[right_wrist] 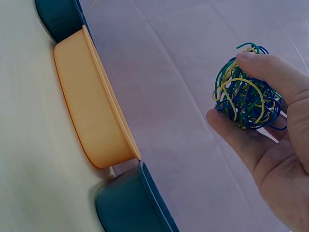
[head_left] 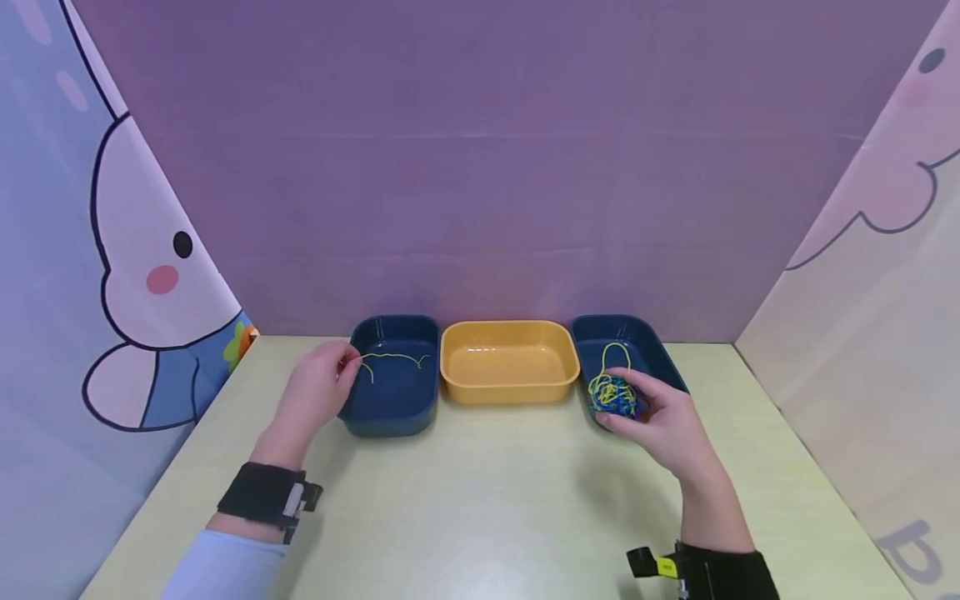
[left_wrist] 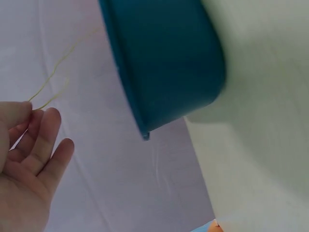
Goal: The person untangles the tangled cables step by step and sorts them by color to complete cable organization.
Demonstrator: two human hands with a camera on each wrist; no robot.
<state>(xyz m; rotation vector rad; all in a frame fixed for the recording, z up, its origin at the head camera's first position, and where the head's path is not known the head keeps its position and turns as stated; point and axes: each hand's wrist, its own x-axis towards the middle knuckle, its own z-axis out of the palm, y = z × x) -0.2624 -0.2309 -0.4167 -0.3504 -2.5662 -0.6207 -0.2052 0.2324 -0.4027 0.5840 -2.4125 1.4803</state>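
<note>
Between thumb and fingers, my right hand [head_left: 663, 421] holds a tangled ball of blue, green and yellow strands [right_wrist: 246, 94] above the right dark blue tray [head_left: 637, 333]. A yellow loop sticks up from the ball in the head view. At the left, my left hand [head_left: 318, 379] pinches a thin yellow strand [head_left: 393, 356] by the rim of the left dark blue tray [head_left: 393, 417]. Two ends of that strand stick out past the fingertips, over the tray. In the left wrist view the left hand's other fingers [left_wrist: 60, 154] are loosely bent.
A yellow tray [head_left: 510, 392] stands between the two blue ones on the pale table [head_left: 487, 500]. Behind the trays rises a purple backdrop [head_left: 480, 167]. Printed cartoon panels [head_left: 150, 250] flank the table on both sides.
</note>
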